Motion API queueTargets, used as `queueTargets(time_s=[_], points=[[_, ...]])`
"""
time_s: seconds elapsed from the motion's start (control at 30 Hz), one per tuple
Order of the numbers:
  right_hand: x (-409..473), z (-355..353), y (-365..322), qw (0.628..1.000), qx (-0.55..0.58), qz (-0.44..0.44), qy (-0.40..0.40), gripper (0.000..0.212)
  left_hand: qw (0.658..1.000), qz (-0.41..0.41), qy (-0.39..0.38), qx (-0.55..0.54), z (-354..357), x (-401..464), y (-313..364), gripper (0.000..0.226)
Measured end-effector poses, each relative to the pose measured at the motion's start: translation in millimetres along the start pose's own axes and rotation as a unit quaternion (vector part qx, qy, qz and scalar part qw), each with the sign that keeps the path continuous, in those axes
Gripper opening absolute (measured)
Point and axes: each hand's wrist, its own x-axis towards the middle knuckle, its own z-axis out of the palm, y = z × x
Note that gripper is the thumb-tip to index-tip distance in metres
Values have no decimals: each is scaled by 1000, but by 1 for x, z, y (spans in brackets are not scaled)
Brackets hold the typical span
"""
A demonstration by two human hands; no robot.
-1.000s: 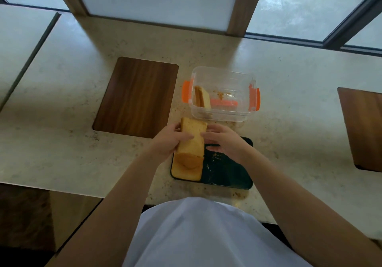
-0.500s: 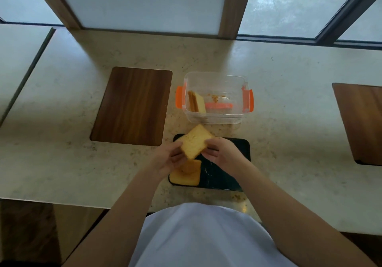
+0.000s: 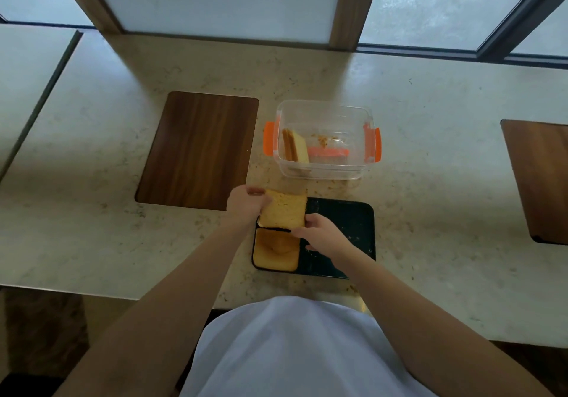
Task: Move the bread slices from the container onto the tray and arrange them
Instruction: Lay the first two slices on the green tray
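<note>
A dark tray (image 3: 344,227) lies on the counter near my body. One bread slice (image 3: 276,250) lies flat in its near left corner. Just above the tray's far left corner a second bread slice (image 3: 284,212) is held nearly flat, my left hand (image 3: 247,204) on its left edge and my right hand (image 3: 319,233) on its near right corner. Behind the tray stands a clear container (image 3: 322,141) with orange clips. Two or three bread slices (image 3: 295,150) stand on edge against its left wall.
A wooden board (image 3: 198,150) is set into the pale stone counter to the left of the container, and another wooden board (image 3: 541,178) is at the right edge. Crumbs lie around the tray. Window frames run along the back.
The slice held by both hands has turned from a diamond angle to square and dropped towards the tray's far left corner, above the slice lying there.
</note>
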Motion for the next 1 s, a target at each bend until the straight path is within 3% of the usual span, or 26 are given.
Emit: queueTargets(time_s=[0.23,0.37,0.63,0.8,0.9,1.0], points=[[6,1,3,1000,-23,13,7,70,987,31,15,160,12,10,-7,35],[8,3,4,999,-52,6,15,73,986,14,7,163,15,12,-9,41],[17,1,5,995,-85,-18,41,55,989,3,-43,144,8,1,-14,56],[17,2,-4,995,-94,-28,29,43,976,19,-72,207,8,-5,-20,28],[17,3,-6,995,-89,-26,33,36,976,12,-73,206,8,-7,-15,55],[18,4,-9,996,-83,-21,36,36,976,15,-65,206,8,-7,-11,57]])
